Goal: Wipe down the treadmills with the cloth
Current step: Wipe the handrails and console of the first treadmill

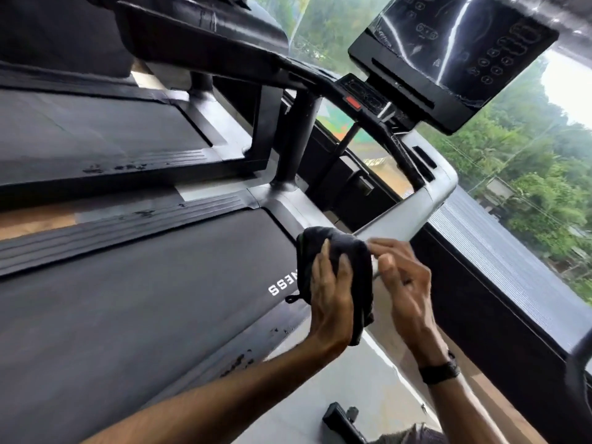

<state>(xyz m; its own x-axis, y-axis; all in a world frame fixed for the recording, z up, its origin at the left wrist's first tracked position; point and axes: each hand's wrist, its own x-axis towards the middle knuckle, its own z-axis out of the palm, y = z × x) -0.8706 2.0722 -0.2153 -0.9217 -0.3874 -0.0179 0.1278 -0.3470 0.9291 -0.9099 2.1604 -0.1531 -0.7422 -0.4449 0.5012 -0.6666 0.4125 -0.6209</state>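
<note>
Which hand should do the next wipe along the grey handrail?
Left. The left hand already grips the cloth right at the near end of the handrail. The right hand is blurred beside the cloth; whether it holds anything is unclear.

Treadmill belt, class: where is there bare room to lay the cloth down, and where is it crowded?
Free: the wide belt left of the left hand, bordered by the ribbed side rail. Crowded: the grey handrail, where both hands, the right hand too, meet at the bunched cloth.

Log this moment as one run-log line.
left hand: grips cloth on grey handrail | right hand: beside cloth, blurred | stage: wiping
</note>
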